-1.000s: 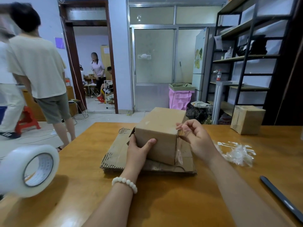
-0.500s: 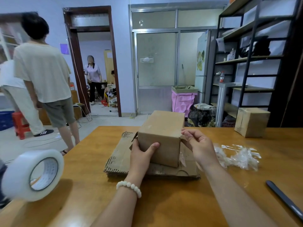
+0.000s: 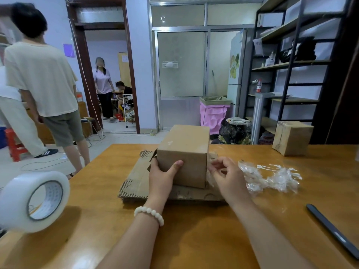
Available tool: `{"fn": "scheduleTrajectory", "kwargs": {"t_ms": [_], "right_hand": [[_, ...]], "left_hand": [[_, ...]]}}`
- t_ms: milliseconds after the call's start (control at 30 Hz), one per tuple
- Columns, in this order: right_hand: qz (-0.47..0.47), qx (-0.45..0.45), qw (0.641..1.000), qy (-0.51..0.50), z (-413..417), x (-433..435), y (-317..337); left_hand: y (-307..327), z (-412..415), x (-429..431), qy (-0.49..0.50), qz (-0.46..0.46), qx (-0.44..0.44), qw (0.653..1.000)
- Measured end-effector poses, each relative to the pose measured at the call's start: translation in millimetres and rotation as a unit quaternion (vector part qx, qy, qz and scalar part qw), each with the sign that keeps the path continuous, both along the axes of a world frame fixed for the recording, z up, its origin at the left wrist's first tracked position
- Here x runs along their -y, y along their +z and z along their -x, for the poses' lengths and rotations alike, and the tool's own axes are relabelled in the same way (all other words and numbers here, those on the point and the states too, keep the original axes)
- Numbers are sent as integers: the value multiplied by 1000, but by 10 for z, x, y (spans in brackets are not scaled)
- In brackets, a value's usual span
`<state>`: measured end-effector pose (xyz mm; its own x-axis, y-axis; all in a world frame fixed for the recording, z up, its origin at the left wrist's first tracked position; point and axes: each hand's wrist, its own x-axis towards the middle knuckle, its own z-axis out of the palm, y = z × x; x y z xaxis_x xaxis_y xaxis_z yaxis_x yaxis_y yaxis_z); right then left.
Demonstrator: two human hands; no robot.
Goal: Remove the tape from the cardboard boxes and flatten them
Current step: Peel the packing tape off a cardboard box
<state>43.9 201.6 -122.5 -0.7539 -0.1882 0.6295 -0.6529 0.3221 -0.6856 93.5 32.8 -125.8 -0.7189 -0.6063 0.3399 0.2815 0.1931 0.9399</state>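
Sitting on a stack of already flattened cardboard (image 3: pixel 136 183) in the middle of the wooden surface (image 3: pixel 194 239), the small cardboard box (image 3: pixel 183 154) is braced by the left hand (image 3: pixel 163 175), with the thumb pressed on the near face and the fingers wrapped round the left side. The right hand (image 3: pixel 227 174) is pinched on a strip of clear tape (image 3: pixel 209 176) at the box's right edge, so it's grasping tape rather than the box itself.

The box looks light and probably empty, judging by how loosely it's held. Corrugated walls are stiff along the faces but can be crushed at corners, so it's best gripped across flat panels, not the flaps. Clear tape is thin, stretchy and clingy; it's likely to tear into slivers if yanked, so a low, steady peel along the seam is probably called for.

A heap of peeled tape (image 3: pixel 270 177) is lying to the right, a second taped box (image 3: pixel 292 137) is left at the far right, and a tape roll (image 3: pixel 31 200) is seen near left.
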Motion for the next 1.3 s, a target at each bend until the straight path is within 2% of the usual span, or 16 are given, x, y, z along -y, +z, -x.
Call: {"fn": "scheduleTrajectory", "kwargs": {"t_ms": [67, 233, 367, 433, 533, 600, 833, 1000, 1100, 1300], "right_hand": [[-10, -34, 999, -18, 11, 8, -26], [-73, 2, 997, 9, -21, -30, -37], [-98, -26, 995, -12, 1, -42, -57], [-99, -70, 992, -41, 24, -44, -60], [-103, -188, 972, -94, 90, -28, -71], [-91, -226, 962, -120, 117, 1, -90], [-58, -239, 957, -152, 139, -2, -204], [-38, -298, 943, -142, 39, 69, -185], [-58, -325, 936, -126, 30, 78, -190], [-75, -287, 949, -109, 99, 40, -224]], "left_hand": [[-8, 3, 2, 5, 4, 4, 1000], [-15, 7, -1, 6, 6, 6, 1000], [-22, 10, 15, 9, 9, 2, 1000], [-18, 11, 12, 11, 10, 4, 1000], [-24, 13, 6, 10, 9, 8, 1000], [-21, 12, 8, 14, 9, 7, 1000], [-16, -3, 11, 4, 7, -2, 1000], [-23, 4, 3, 8, 8, 1, 1000], [-22, 9, -7, 9, 14, 8, 1000], [-24, 4, -10, 14, 20, 10, 1000]]}}
